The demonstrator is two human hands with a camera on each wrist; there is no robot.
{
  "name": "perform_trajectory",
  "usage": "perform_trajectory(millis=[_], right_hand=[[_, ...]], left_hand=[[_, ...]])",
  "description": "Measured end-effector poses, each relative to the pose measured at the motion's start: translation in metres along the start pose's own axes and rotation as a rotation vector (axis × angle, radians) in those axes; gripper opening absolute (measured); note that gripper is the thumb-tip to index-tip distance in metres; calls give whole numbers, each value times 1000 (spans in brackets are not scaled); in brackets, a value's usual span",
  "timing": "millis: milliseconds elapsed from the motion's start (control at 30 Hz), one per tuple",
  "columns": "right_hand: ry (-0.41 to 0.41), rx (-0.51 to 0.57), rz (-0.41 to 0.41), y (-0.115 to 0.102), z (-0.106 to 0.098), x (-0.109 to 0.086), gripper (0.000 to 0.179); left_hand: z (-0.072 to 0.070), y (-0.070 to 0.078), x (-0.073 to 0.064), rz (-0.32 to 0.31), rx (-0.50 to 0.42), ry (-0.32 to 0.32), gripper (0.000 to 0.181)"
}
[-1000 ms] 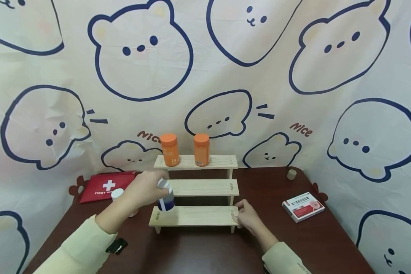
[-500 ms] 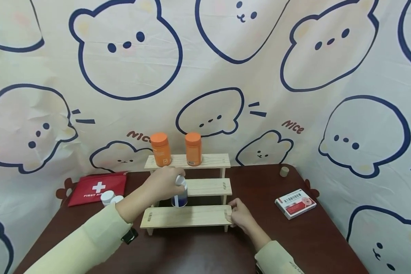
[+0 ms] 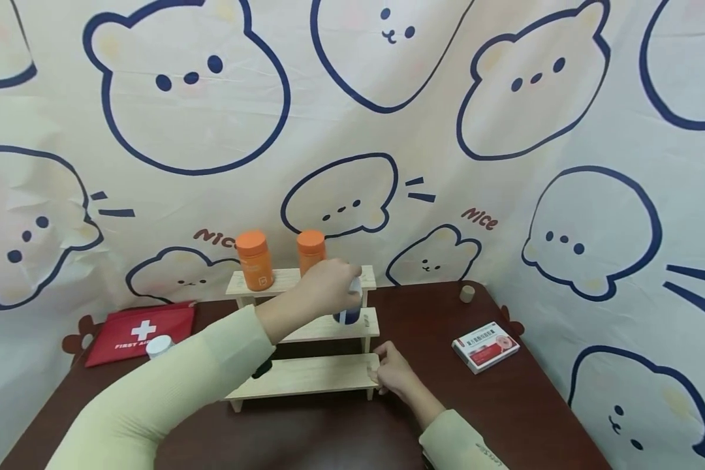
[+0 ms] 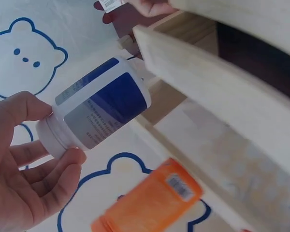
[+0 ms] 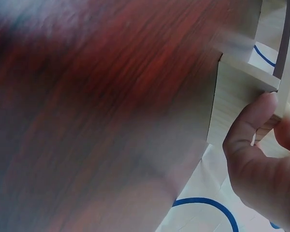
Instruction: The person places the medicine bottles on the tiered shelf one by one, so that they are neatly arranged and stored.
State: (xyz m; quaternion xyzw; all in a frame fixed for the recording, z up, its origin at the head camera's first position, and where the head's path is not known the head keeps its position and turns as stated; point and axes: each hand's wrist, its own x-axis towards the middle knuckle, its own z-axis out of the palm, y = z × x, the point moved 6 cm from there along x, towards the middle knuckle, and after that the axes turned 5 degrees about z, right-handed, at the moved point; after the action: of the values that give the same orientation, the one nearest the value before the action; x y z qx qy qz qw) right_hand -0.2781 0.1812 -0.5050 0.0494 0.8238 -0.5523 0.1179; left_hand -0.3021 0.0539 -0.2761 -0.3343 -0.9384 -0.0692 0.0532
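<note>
My left hand (image 3: 342, 282) grips a white bottle with a blue label (image 3: 348, 308) by its cap, holding it at the right end of the middle step of a three-step wooden rack (image 3: 305, 376). I cannot tell whether the bottle touches the step. In the left wrist view my fingers (image 4: 70, 162) curl round the bottle (image 4: 104, 108) beside the rack's boards (image 4: 208, 82). Two orange bottles (image 3: 254, 260) (image 3: 309, 250) stand on the top step. My right hand (image 3: 383, 369) pinches the right end of the bottom step; its thumb (image 5: 253, 137) presses on the wood.
On the dark wooden table (image 3: 493, 405), a red first-aid pouch (image 3: 138, 331) and a small white-capped bottle (image 3: 158, 346) lie at the left. A red-and-white medicine box (image 3: 484, 346) and a small cork-coloured stopper (image 3: 467, 293) sit at the right. A bear-print cloth hangs behind.
My left hand has carried the blue-labelled bottle up and to the right, from the bottom step's left end to the middle step's right end. The right hand stays on the bottom step.
</note>
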Motion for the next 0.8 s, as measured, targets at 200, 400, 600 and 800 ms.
perform_trajectory(millis=[200, 400, 600, 800], right_hand=[[-43, 14, 2, 2, 9, -1, 53], [-70, 42, 3, 0, 10, -1, 55], [-97, 66, -5, 0, 8, -2, 49], [-99, 84, -1, 2, 3, -2, 52]], left_hand=[[-4, -1, 26, 1, 58, 45, 23], [-3, -16, 45, -46, 89, 81, 21], [-2, -26, 62, -102, 73, 63, 26], [0, -25, 74, -118, 77, 38, 28]])
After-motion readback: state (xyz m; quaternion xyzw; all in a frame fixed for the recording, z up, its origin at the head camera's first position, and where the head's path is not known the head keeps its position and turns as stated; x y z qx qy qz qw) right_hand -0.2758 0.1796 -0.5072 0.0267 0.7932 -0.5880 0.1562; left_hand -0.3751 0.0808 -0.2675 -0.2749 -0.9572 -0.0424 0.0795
